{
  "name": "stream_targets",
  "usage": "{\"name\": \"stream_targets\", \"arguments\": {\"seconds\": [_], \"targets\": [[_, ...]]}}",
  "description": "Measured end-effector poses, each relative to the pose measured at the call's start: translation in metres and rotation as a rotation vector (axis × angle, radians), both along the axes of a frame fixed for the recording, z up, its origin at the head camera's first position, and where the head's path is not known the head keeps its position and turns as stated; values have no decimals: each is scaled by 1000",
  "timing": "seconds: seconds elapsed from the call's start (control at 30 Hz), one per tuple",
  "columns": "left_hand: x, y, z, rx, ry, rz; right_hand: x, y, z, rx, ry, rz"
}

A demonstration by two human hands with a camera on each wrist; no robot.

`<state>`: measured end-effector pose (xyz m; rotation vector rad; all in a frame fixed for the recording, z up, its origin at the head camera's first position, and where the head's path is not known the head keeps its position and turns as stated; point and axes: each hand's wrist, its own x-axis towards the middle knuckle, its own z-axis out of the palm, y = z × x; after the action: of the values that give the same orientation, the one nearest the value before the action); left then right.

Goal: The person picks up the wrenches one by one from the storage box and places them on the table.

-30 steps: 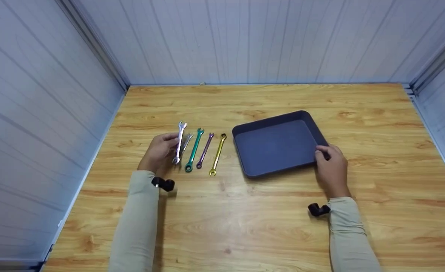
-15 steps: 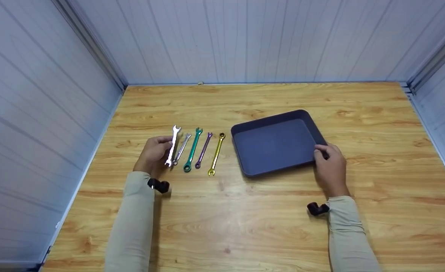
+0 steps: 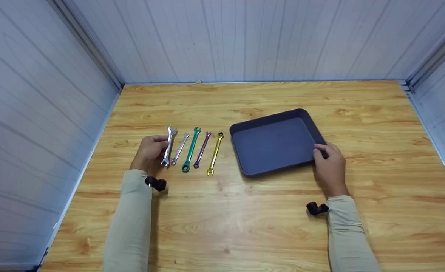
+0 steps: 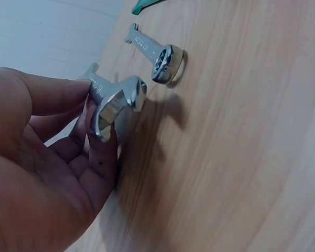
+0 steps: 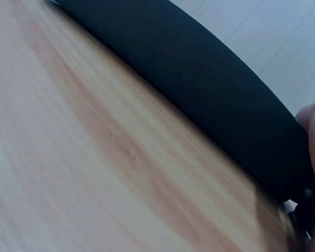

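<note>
Between thumb and fingers, my left hand (image 3: 149,152) pinches a silver double open-ended wrench (image 3: 168,146). In the left wrist view the wrench (image 4: 106,97) is held just above the wood, its shadow falling beside it. Right of it on the table lies a smaller silver combination wrench (image 3: 180,149). Then come a green wrench (image 3: 191,149), a purple wrench (image 3: 202,150) and a yellow wrench (image 3: 215,154), roughly side by side. My right hand (image 3: 331,166) grips the near right corner of a dark grey rectangular tray (image 3: 241,149), thumb outside and fingers over the rim.
The wood-grain table (image 3: 226,219) is bounded by a pale panelled back wall (image 3: 245,41) and side walls. Near the back edge sits a tiny light bit (image 3: 198,81). Each sleeved wrist carries a small black camera.
My left hand has moved left with the silver open-ended wrench, away from the smaller silver one, and lowered it closer to the table. The right hand keeps its grip on the tray.
</note>
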<state>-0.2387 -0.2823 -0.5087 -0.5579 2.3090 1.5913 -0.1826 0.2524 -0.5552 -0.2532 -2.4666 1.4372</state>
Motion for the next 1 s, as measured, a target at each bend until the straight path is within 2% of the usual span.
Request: {"name": "stream_targets", "arguments": {"seconds": [0.27, 0.47, 0.6, 0.83, 1.0], "targets": [[-3, 6, 2, -21, -37, -14, 2, 2, 0, -3, -22, 1], [-1, 9, 5, -4, -60, 15, 0, 0, -1, -1, -15, 3], [-1, 9, 6, -42, -67, 0, 1, 0, 0, -2, -30, 4], [-1, 9, 4, -107, -5, -23, 1, 0, 0, 10, -12, 5], [0, 8, 3, -188, 21, -26, 2, -1, 1, 13, -4, -4]]}}
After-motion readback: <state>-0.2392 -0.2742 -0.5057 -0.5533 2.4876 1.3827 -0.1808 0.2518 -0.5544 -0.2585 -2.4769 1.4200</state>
